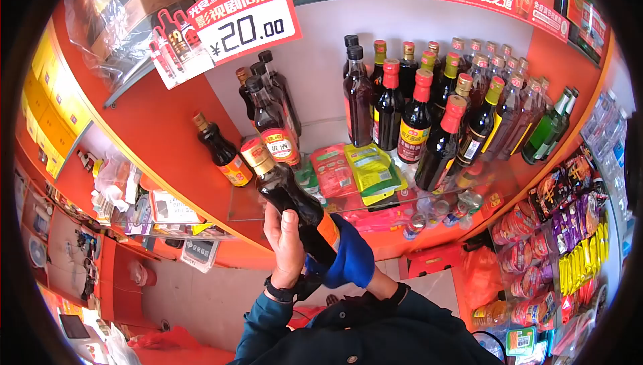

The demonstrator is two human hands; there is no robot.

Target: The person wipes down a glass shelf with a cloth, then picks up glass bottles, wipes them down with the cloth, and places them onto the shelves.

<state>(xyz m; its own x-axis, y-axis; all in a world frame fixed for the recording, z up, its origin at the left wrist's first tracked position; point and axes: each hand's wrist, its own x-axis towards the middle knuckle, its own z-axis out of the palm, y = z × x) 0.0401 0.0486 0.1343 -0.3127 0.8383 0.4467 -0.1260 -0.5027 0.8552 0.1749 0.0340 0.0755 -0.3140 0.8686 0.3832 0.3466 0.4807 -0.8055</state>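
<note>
A dark sauce bottle (293, 197) with a red-and-gold cap and an orange label is held tilted in front of the shelf. My left hand (284, 241) is closed around its side, thumb along the glass. Against the bottle's lower right side lies a blue cloth (355, 254). My right hand (383, 284) grips this cloth, its fingers mostly hidden by the folds. Just behind, on the glass shelf, stand a smaller dark bottle (224, 154) with an orange label and a red-labelled bottle (276, 127).
Several dark bottles (415, 120) with red or yellow caps crowd the shelf's right half, beside green bottles (546, 127). Yellow and red packets (368, 171) lie mid-shelf. A price sign (248, 27) hangs above left. Snack packs (583, 258) fill a rack at right.
</note>
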